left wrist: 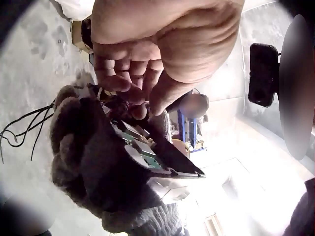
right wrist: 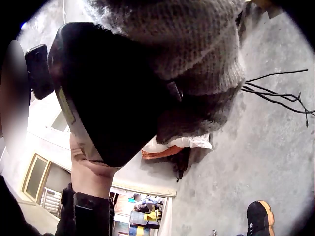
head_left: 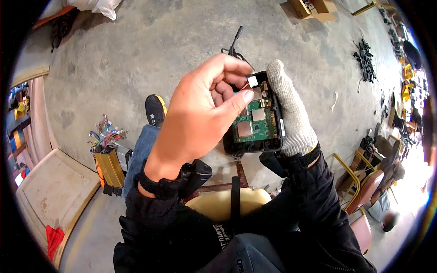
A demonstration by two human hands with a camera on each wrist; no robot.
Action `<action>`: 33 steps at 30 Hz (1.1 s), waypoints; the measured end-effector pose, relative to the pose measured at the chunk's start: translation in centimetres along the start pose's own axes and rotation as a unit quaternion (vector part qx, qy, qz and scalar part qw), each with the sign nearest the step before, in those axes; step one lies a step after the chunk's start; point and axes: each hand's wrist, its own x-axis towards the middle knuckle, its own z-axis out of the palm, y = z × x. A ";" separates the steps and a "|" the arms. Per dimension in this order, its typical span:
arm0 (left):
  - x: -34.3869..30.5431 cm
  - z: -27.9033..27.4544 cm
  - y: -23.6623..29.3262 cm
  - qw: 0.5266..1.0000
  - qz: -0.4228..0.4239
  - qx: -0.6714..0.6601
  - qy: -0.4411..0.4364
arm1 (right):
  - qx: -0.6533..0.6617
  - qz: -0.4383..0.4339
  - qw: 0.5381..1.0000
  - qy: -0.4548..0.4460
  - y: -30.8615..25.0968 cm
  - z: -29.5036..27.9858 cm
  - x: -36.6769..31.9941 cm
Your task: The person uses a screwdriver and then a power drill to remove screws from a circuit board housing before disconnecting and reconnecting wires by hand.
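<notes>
A black plastic case (head_left: pixel 230 146) lies open-side up, with a green circuit board (head_left: pixel 258 125) and several silver metal shields inside. My right hand (head_left: pixel 291 111), in a pale knitted glove, grips the case along its right side and from beneath. In the right wrist view the gloved fingers (right wrist: pixel 197 93) wrap the dark back of the case. My bare left hand (head_left: pixel 200 104) is over the far left corner, thumb and fingertips pinching thin wires beside a small white connector (head_left: pixel 253 81). The fingertips partly hide that corner. A black cable (head_left: pixel 236 41) trails out beyond the case.
Below is a grey concrete floor (head_left: pixel 136 54). A gold box with loose wires (head_left: pixel 109 168) stands near the left leg, beside a wooden-edged board (head_left: pixel 54 195). A pile of black cables (head_left: pixel 364 61), a cardboard box (head_left: pixel 314 9) and chairs (head_left: pixel 364 186) are around the right side.
</notes>
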 end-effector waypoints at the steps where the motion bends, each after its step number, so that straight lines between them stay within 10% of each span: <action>1: 0.0 0.2 -0.2 1.000 0.020 -0.010 0.019 | 0.015 0.004 1.000 0.001 0.2 -0.1 0.2; 33: 0.0 0.0 -0.5 1.000 0.018 -0.004 0.012 | -0.019 0.010 1.000 0.016 0.3 -0.6 0.5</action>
